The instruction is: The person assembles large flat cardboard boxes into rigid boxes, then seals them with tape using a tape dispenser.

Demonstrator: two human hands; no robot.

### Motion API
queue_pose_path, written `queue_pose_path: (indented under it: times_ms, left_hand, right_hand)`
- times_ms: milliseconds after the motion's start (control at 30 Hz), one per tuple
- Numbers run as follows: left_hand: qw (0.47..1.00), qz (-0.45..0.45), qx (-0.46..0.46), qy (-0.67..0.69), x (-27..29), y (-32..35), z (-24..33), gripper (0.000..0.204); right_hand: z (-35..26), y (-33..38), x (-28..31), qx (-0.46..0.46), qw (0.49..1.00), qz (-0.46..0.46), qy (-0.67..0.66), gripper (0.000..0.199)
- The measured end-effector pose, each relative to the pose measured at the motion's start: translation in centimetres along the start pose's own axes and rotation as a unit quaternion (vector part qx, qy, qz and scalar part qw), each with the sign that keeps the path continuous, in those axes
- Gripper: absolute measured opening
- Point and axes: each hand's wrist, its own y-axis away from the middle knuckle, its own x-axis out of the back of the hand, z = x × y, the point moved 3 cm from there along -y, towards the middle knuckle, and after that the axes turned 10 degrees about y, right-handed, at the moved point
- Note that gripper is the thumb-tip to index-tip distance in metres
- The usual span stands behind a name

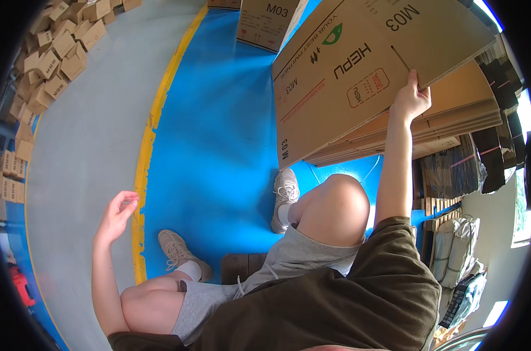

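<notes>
My right hand (412,100) grips a large flattened cardboard box (329,96) at the right, with a finger lying on its printed face beside a slot. The brown sheet is tilted and overlaps a stack of flat cardboard boxes (465,117) beneath it. How the rest of my right hand's fingers hold the sheet is partly hidden. At the left, my left hand (118,215) is raised over the yellow floor line with its fingers loosely bent and apart, holding nothing.
An upright carton (265,23) stands on the blue floor (213,134) ahead. Many small brown boxes (58,58) are heaped at the far left. Wrapped bundles (449,169) and a wooden pallet (440,206) are at the right. I sit on a low dark seat (242,268).
</notes>
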Motion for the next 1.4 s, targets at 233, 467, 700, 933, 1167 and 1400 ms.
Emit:
queue_pose_path:
  times_ms: [233,467,700,933,1167,1400]
  left_hand:
    - [0.999,-0.027,-0.03,-0.025,-0.5,-1.8,0.4,0.029]
    - [1.0,-0.012,0.005,-0.01,0.6,-2.2,-1.3,0.028]
    - [1.0,-0.002,0.0,0.008,0.6,-5.0,-2.1,0.029]
    - [0.999,-0.022,-0.008,-0.024,0.5,-3.8,-2.1,0.033]
    - [0.968,0.079,-0.184,-0.151,-2.5,-1.3,6.3,0.038]
    - [0.874,0.069,-0.447,-0.177,-15.1,4.3,21.0,0.05]
  right_hand:
    - [-0.3,-0.9,-7.0,0.03,0.996,-0.005,0.079,0.012]
    - [-1.0,-1.2,-15.5,-0.003,0.999,-0.032,-0.044,0.012]
    - [1.5,-4.4,-26.6,0.051,0.99,0.006,0.135,0.02]
    - [-3.7,-1.9,-15.3,0.064,0.996,-0.061,-0.014,0.016]
    - [-13.7,-2.6,-11.2,0.031,0.986,-0.139,-0.088,0.025]
    - [-20.3,-2.0,-18.0,-0.1,0.95,-0.294,-0.017,0.033]
